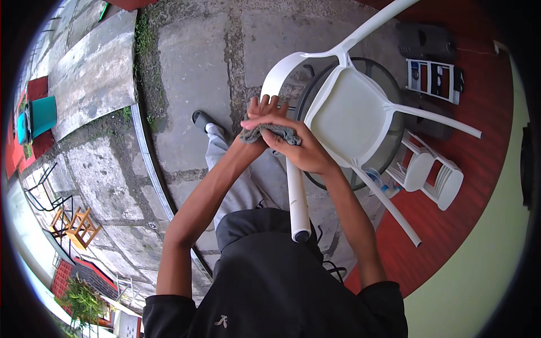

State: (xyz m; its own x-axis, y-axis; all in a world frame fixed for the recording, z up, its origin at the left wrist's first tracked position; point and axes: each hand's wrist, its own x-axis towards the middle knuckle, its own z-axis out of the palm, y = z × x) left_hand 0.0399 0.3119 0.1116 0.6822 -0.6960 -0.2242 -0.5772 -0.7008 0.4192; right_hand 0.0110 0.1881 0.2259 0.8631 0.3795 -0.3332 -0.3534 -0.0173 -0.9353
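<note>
Far to the left of the big white chair [352, 115] is a blue-green bin [44, 117]. A brown wooden stool [83, 228] is also far to the chair's left, lower down. Nearer the chair, on its left, there is a foot in a dark shoe [205, 121].

Next comes the left hand [269, 107], at the left side of the chair. Its fingers are bent, but I cannot tell what they hold. The gray cloth [288, 135] looks soft and bunched up. It sits between the two hands, at the chair's left side. The right hand [309, 151] holds this cloth, with its thumb lying across it.

The chair is tipped, with a smooth, pale seat and long, round legs. One leg with a dark end pokes out below the hands. The seat is just to the right of both hands. A round table [372, 73] is behind the chair. Another white chair [418, 172] is to its right, on the red floor [445, 228].
</note>
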